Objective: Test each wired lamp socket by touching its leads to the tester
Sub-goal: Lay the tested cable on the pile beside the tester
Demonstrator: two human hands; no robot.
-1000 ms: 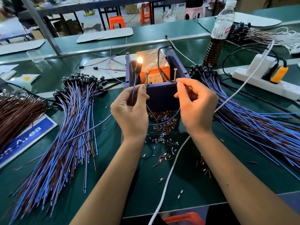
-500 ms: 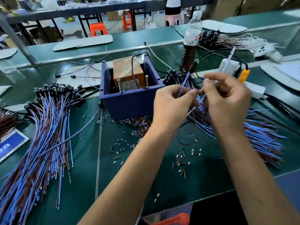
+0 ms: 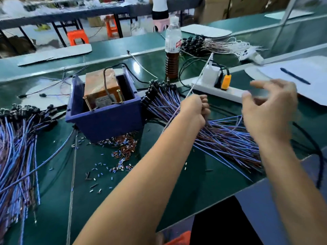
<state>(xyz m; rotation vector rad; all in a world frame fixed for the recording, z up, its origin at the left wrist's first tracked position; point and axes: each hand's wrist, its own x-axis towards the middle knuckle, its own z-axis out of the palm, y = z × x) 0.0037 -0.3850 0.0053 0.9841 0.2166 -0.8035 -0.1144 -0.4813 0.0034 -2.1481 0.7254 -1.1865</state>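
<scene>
Sockets (image 3: 159, 89) with leads fan rightward from the tester (image 3: 104, 103). Left hand (image 3: 193, 110), nearer, has its grip curled among the leads; whether it pinches one, I cannot tell. Right hand (image 3: 269, 110) hovers spread.

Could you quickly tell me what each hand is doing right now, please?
Left hand: fingers curled; a held wire cannot be told.
Right hand: open, holding nothing.

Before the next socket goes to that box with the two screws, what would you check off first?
1. Left hand grips a wire from the right-hand bundle: ok.
2. Right hand free: ok, fingers spread, holding nothing.
3. Which lead ends are held: cannot tell, blurred.
4. Two screws on the tester bare: ok.
5. Tester's cable attached: ok.
6. Tester powered: cannot tell.
</scene>
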